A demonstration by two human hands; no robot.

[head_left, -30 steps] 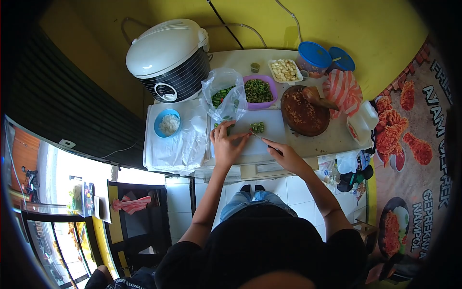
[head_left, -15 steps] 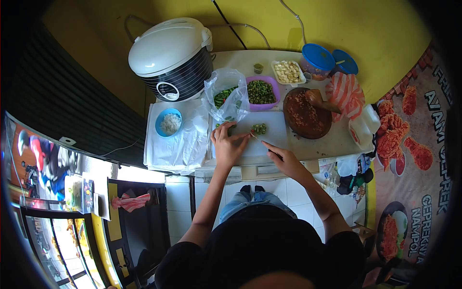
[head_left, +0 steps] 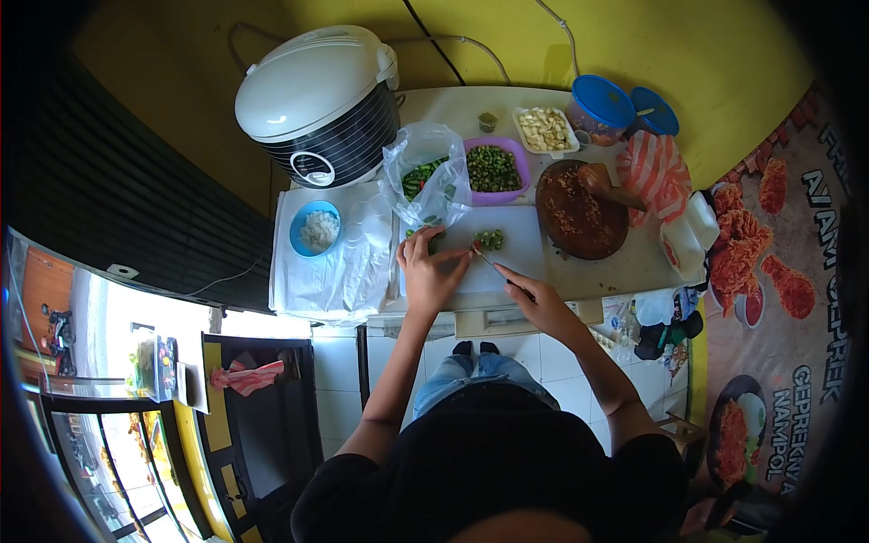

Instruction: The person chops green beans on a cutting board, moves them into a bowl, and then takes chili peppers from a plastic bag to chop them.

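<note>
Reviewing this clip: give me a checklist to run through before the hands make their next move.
1. Right hand gripping the knife by its handle: ok.
2. Blade over the cutting board: ok.
3. Left hand well away from the blade: not ok, fingertips look very close to its tip.
4. Chopped green pieces on the board: ok.
5. Purple tub upright and uncovered: ok.
6. Blade sharp: cannot tell.
</note>
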